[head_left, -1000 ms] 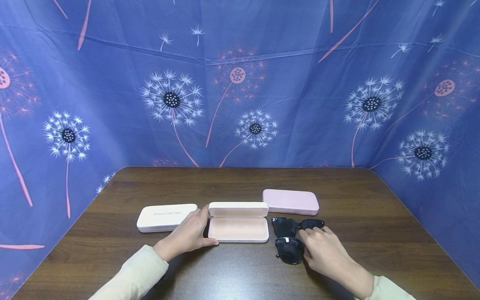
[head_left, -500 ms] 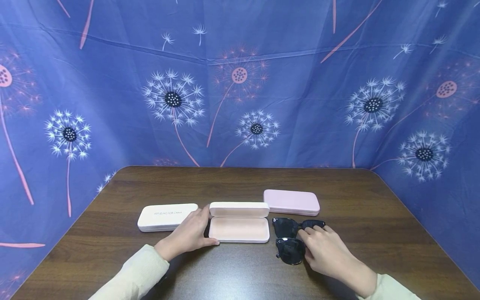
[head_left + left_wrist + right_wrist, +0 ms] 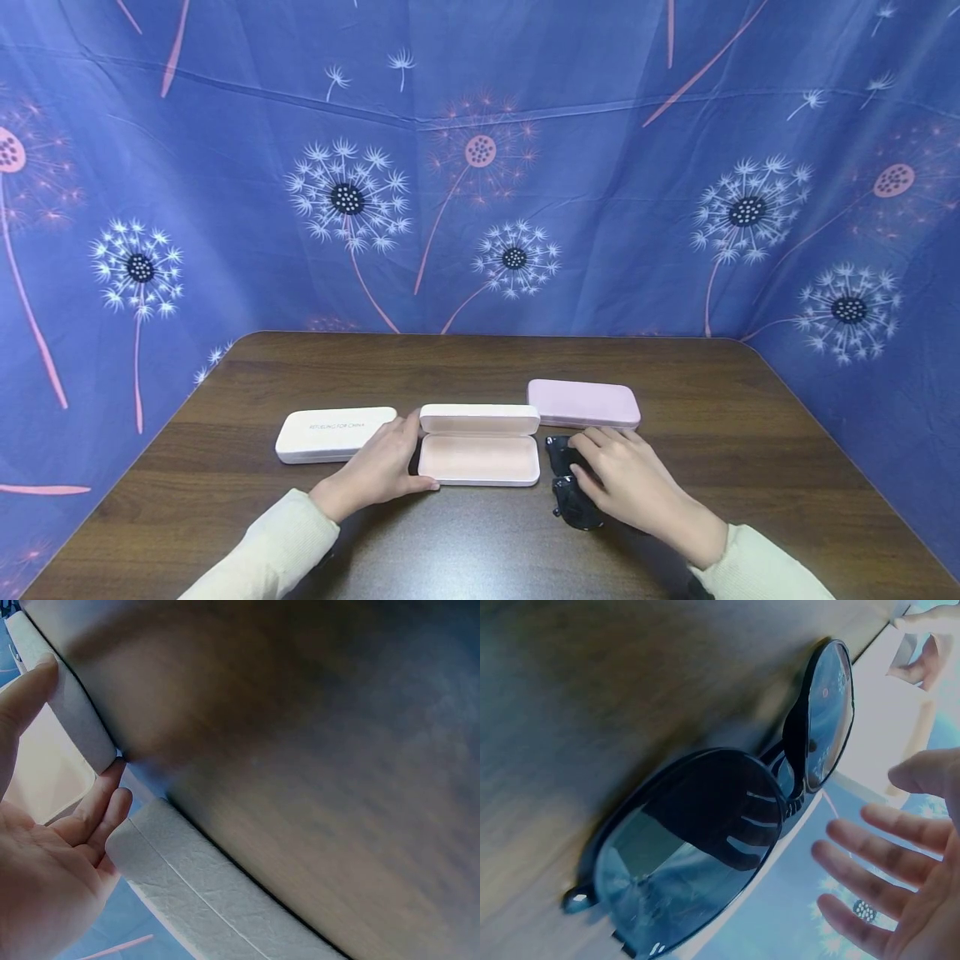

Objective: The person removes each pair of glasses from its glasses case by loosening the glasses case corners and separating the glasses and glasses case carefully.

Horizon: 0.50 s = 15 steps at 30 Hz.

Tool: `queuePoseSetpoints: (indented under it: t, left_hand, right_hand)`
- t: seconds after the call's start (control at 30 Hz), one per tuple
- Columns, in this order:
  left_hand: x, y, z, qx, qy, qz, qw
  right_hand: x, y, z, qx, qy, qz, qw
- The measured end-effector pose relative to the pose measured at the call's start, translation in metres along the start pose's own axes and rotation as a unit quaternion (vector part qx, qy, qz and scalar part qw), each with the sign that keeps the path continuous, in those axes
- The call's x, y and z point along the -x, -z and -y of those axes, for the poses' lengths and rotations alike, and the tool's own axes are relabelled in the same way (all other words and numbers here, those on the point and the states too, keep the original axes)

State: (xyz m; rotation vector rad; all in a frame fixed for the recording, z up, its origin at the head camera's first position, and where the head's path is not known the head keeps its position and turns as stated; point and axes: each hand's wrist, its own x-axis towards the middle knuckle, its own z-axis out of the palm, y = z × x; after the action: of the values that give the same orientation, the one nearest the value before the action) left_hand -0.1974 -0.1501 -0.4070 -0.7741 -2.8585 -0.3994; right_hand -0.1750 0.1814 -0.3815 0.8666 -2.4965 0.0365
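An open white glasses case (image 3: 478, 460) with a pale pink lining stands mid-table, its lid raised at the back. My left hand (image 3: 377, 468) grips its left end, the thumb at the front edge; the left wrist view shows this thumb (image 3: 34, 686) against the case wall. Two pairs of black sunglasses lie to the right of the case, a front pair (image 3: 574, 505) and a rear pair (image 3: 558, 457). Over their right halves hovers my right hand (image 3: 633, 479), hiding them. In the right wrist view its spread fingers are apart from the sunglasses (image 3: 697, 832) seen there.
A closed white glasses case (image 3: 330, 433) with small lettering lies left of the open one, beside my left hand. Behind the sunglasses lies a closed pink case (image 3: 583, 403). The wooden table (image 3: 450, 367) ends at a blue dandelion-print cloth (image 3: 600, 167).
My right hand has lifted from beside the front sunglasses and shifted left and forward, now covering more of both pairs. My left hand and the cases have stayed in place.
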Motion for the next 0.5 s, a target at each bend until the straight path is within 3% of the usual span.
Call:
queuePoseSetpoints:
  t: [0.27,0.5]
  left_hand:
    - [0.000,0.000,0.000,-0.001,-0.001,0.000,1.0000]
    - [0.000,0.000,0.000,0.002,0.002,0.003,1.0000]
  right_hand:
    - [-0.016,-0.010,0.003,-0.009,0.000,-0.022,0.9997]
    - [-0.032,-0.016,0.007,-0.022,-0.028,-0.015,0.9993]
